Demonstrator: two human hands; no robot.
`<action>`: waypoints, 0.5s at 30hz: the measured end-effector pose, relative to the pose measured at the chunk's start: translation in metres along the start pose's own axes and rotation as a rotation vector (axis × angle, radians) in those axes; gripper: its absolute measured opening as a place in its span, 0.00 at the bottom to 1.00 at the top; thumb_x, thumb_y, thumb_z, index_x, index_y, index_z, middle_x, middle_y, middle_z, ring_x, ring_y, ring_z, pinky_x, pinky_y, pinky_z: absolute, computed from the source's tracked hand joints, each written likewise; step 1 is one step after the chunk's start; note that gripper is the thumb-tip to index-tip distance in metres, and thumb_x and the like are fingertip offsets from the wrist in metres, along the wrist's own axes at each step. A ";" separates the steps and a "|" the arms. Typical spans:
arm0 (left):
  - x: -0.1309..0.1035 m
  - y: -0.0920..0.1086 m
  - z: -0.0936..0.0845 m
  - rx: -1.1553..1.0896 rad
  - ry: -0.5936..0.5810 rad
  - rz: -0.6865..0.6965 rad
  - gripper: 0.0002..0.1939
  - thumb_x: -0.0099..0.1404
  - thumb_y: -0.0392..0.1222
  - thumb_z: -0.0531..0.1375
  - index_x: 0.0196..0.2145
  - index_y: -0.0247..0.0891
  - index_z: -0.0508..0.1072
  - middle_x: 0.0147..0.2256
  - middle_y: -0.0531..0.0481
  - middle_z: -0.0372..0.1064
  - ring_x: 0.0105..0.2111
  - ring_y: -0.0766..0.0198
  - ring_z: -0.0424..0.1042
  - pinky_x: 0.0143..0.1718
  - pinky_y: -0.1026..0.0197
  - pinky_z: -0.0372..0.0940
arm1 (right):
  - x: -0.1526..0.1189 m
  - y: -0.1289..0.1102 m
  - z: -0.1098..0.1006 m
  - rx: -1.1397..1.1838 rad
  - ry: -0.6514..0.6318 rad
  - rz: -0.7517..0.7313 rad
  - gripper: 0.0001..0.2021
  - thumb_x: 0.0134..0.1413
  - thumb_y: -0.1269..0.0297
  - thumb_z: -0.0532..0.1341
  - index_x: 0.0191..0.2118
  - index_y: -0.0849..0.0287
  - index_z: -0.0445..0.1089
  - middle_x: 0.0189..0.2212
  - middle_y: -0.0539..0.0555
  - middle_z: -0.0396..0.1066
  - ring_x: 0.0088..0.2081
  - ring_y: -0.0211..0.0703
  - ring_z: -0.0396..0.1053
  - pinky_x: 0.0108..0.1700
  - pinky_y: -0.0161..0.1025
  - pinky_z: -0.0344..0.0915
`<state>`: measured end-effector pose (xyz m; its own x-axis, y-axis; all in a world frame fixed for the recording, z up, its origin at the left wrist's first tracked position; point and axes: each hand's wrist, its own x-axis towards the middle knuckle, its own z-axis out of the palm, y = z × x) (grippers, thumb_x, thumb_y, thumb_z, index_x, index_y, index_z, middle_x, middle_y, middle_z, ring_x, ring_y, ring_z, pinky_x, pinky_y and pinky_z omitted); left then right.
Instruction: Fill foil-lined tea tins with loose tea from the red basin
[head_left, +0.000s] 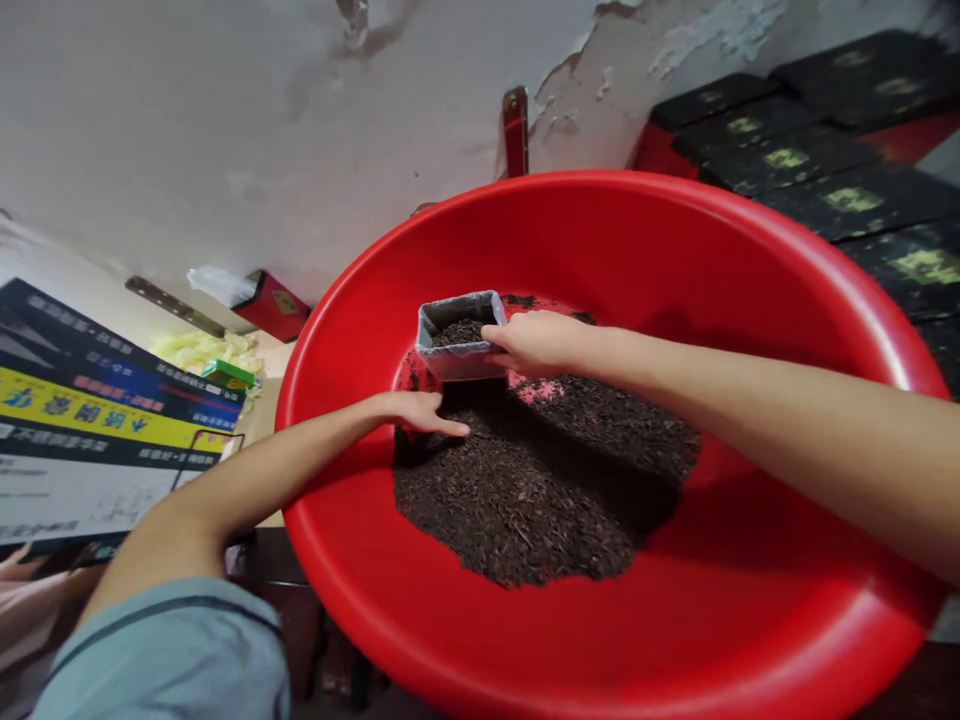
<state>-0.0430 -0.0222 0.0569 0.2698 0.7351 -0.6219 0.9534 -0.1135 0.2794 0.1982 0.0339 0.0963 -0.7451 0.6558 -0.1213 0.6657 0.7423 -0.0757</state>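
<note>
Inside a large red plastic basin (720,560) lies a spread heap of dark, dry, leaf-like bits, resembling loose tea (525,510). My right hand (540,345) reaches in from the right and grips the right side of a grey, open-topped rectangular container (459,362). That container is held over the heap's far edge, with some of the same dark bits in it. My left hand (429,412) is low at the heap's left side, just below the container. Its index finger points right along the dark bits, thumb apart; the other fingers are partly hidden.
Black boxes with gold marks (795,160) are stacked at the right behind the basin. A peeling wall (337,120) rises behind. To the left are a printed carton (112,430), a red box (274,305) and a small green box (227,375). Another person's arm (37,600) shows at lower left.
</note>
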 end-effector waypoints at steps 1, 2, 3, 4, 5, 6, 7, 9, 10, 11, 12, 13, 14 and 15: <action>-0.001 0.010 0.012 0.005 -0.083 -0.043 0.48 0.52 0.71 0.62 0.61 0.36 0.68 0.57 0.35 0.71 0.56 0.40 0.71 0.53 0.51 0.68 | 0.000 -0.001 -0.001 -0.014 -0.007 0.004 0.18 0.68 0.55 0.52 0.54 0.60 0.68 0.38 0.64 0.77 0.37 0.53 0.75 0.30 0.40 0.55; -0.002 0.021 0.023 0.026 -0.132 -0.096 0.56 0.51 0.74 0.62 0.67 0.35 0.60 0.65 0.30 0.61 0.62 0.35 0.64 0.57 0.47 0.65 | -0.001 -0.002 -0.002 -0.029 -0.015 0.010 0.18 0.68 0.54 0.52 0.54 0.60 0.68 0.38 0.64 0.77 0.37 0.53 0.75 0.30 0.40 0.54; -0.004 0.030 0.033 0.050 -0.148 -0.146 0.63 0.49 0.75 0.62 0.71 0.33 0.50 0.70 0.27 0.48 0.66 0.29 0.54 0.59 0.42 0.62 | -0.001 -0.003 -0.002 -0.040 -0.022 0.017 0.18 0.69 0.54 0.51 0.53 0.60 0.68 0.37 0.64 0.77 0.36 0.53 0.75 0.30 0.40 0.54; -0.005 0.037 0.042 0.077 -0.125 -0.179 0.68 0.47 0.75 0.64 0.73 0.33 0.43 0.71 0.24 0.37 0.68 0.24 0.47 0.60 0.38 0.59 | 0.000 -0.004 -0.003 -0.047 -0.026 0.019 0.18 0.69 0.54 0.51 0.53 0.60 0.68 0.37 0.64 0.77 0.36 0.52 0.75 0.30 0.39 0.54; -0.007 0.043 0.049 0.100 -0.096 -0.191 0.71 0.47 0.73 0.66 0.73 0.32 0.38 0.72 0.22 0.31 0.69 0.21 0.42 0.60 0.36 0.58 | 0.000 -0.004 -0.003 -0.051 -0.028 0.020 0.18 0.69 0.54 0.51 0.52 0.60 0.68 0.37 0.64 0.77 0.35 0.51 0.74 0.30 0.39 0.54; -0.009 0.047 0.055 0.112 -0.061 -0.180 0.70 0.47 0.70 0.67 0.73 0.32 0.36 0.72 0.21 0.30 0.69 0.20 0.41 0.60 0.36 0.59 | 0.001 -0.005 -0.002 -0.053 -0.029 0.019 0.17 0.69 0.54 0.51 0.52 0.59 0.68 0.37 0.63 0.77 0.35 0.51 0.74 0.30 0.39 0.53; -0.010 0.049 0.059 0.118 -0.023 -0.149 0.68 0.49 0.66 0.68 0.73 0.32 0.39 0.71 0.22 0.34 0.68 0.22 0.44 0.59 0.37 0.60 | 0.001 -0.005 -0.002 -0.054 -0.030 0.018 0.17 0.69 0.54 0.52 0.51 0.59 0.68 0.36 0.63 0.77 0.34 0.50 0.74 0.30 0.39 0.53; -0.012 0.050 0.065 0.124 0.051 -0.060 0.58 0.51 0.59 0.70 0.70 0.35 0.50 0.67 0.26 0.50 0.65 0.28 0.55 0.57 0.42 0.65 | 0.003 -0.004 0.000 -0.055 -0.037 0.023 0.16 0.69 0.54 0.52 0.50 0.59 0.68 0.36 0.62 0.77 0.33 0.49 0.73 0.30 0.39 0.51; -0.011 0.049 0.065 0.122 0.073 -0.011 0.52 0.51 0.56 0.71 0.67 0.37 0.56 0.64 0.29 0.56 0.62 0.32 0.62 0.55 0.44 0.67 | 0.003 -0.004 0.001 -0.057 -0.040 0.027 0.15 0.69 0.54 0.52 0.49 0.59 0.67 0.35 0.62 0.77 0.33 0.49 0.73 0.29 0.39 0.49; -0.010 0.048 0.065 0.115 0.077 0.036 0.48 0.51 0.54 0.71 0.65 0.38 0.60 0.62 0.32 0.60 0.58 0.36 0.67 0.53 0.46 0.69 | 0.003 -0.004 0.002 -0.058 -0.042 0.032 0.15 0.69 0.54 0.52 0.48 0.59 0.67 0.35 0.61 0.77 0.32 0.49 0.73 0.29 0.39 0.48; -0.008 0.047 0.064 0.107 0.066 0.073 0.45 0.51 0.51 0.72 0.63 0.38 0.63 0.60 0.33 0.62 0.55 0.38 0.70 0.52 0.47 0.70 | 0.003 -0.005 0.002 -0.058 -0.044 0.033 0.15 0.69 0.55 0.52 0.48 0.59 0.67 0.34 0.61 0.77 0.32 0.48 0.73 0.29 0.39 0.47; -0.006 0.047 0.063 0.101 0.049 0.099 0.44 0.51 0.49 0.72 0.63 0.39 0.64 0.59 0.34 0.63 0.53 0.39 0.72 0.51 0.48 0.71 | 0.003 -0.005 0.003 -0.057 -0.042 0.036 0.14 0.68 0.55 0.52 0.48 0.59 0.67 0.34 0.61 0.76 0.32 0.48 0.72 0.29 0.39 0.47; -0.003 0.047 0.061 0.101 0.030 0.117 0.44 0.50 0.47 0.72 0.63 0.39 0.64 0.59 0.34 0.63 0.52 0.40 0.73 0.50 0.48 0.71 | 0.003 -0.005 0.004 -0.055 -0.040 0.036 0.14 0.68 0.55 0.52 0.48 0.59 0.67 0.33 0.61 0.76 0.32 0.48 0.72 0.29 0.39 0.46; 0.000 0.047 0.058 0.107 0.012 0.133 0.45 0.50 0.46 0.72 0.64 0.40 0.64 0.59 0.34 0.64 0.53 0.40 0.73 0.50 0.49 0.71 | 0.003 -0.005 0.005 -0.052 -0.036 0.035 0.14 0.68 0.56 0.52 0.47 0.59 0.67 0.33 0.60 0.76 0.31 0.47 0.72 0.28 0.39 0.46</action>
<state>0.0095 -0.0664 0.0276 0.3931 0.7169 -0.5758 0.9187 -0.2800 0.2785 0.1929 0.0318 0.0912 -0.7190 0.6767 -0.1583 0.6875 0.7259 -0.0195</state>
